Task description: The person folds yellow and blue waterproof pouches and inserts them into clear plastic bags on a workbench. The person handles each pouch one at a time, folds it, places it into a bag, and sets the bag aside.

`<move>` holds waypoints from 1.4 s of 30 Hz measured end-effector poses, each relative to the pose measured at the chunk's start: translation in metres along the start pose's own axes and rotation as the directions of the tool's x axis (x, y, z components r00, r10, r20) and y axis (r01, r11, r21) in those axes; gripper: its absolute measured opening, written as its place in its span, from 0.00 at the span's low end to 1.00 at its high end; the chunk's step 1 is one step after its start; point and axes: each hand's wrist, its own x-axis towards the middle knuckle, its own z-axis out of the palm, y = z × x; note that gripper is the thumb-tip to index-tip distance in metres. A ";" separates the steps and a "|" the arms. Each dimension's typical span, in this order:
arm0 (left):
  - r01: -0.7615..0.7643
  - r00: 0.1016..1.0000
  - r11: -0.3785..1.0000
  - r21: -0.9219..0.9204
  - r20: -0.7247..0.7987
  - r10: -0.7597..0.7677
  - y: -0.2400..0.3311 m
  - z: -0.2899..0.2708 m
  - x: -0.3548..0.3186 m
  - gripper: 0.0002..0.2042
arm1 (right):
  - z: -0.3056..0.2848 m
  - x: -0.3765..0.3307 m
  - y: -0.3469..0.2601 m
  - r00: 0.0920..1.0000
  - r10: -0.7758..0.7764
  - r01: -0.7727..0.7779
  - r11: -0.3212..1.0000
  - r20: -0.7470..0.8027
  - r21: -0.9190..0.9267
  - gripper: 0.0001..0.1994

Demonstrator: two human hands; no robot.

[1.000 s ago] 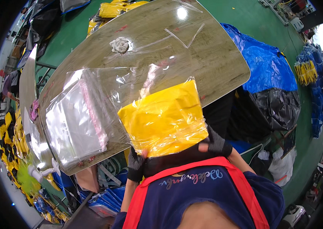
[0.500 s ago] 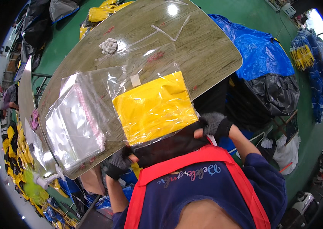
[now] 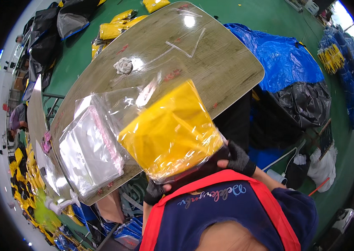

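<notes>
Tilted since before: glossy yellow bagged packet [image 3: 170,131], crinkled.

Only one view exists: a head camera, worn high, looks steeply down over the person's chest. The tabletop [image 3: 210,58] stretches toward 12 o'clock, quite near. Fisheye bending curves its edges; the green floor [image 3: 269,21] surrounds it.

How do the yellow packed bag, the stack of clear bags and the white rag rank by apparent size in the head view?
1. Yellow packed bag, though it is held up nearer the camera, which enlarges it.
2. Stack of clear bags, nearly as large.
3. White rag, clearly smallest.
</notes>
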 end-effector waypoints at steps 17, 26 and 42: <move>-0.402 0.551 -0.432 0.807 0.590 0.590 0.259 0.059 0.140 0.33 | -0.009 0.113 -0.126 0.502 -0.865 0.783 0.454 0.001 -0.426 0.34; -0.720 0.128 -0.443 0.535 0.729 0.672 0.197 0.153 0.206 0.29 | -0.019 0.154 -0.086 0.515 -0.822 0.834 0.546 -0.244 -0.080 0.22; -0.171 0.983 0.976 0.137 -0.042 0.178 0.060 0.087 0.207 0.18 | -0.019 0.147 -0.132 0.667 -0.495 0.740 0.529 -0.557 0.416 0.17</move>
